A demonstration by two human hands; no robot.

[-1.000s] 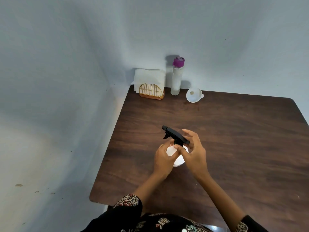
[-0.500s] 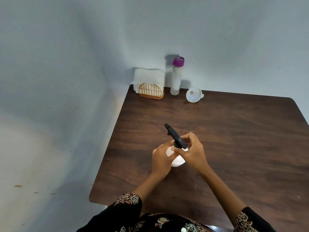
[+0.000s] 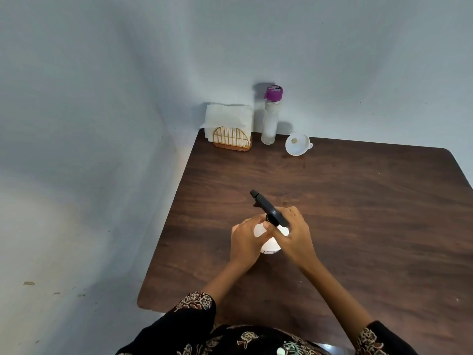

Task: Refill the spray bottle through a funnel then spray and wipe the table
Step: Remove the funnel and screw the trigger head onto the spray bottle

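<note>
A white spray bottle stands upright on the dark wooden table, near its middle. My left hand wraps around the bottle's white body. My right hand grips the neck just under the black trigger head, whose nozzle points to the far left. A white funnel lies at the far edge of the table. Left of the funnel stands a clear refill bottle with a purple cap. White paper napkins in a gold wire holder sit in the far left corner.
Pale blue walls close in the table on the left and at the back. The table's left edge runs close to my left hand. My dark patterned sleeves fill the bottom of the view.
The black trigger head has turned under my right hand, its nozzle swinging from left towards the far left. My right fingers have closed down around the neck. My left hand stays on the bottle.
</note>
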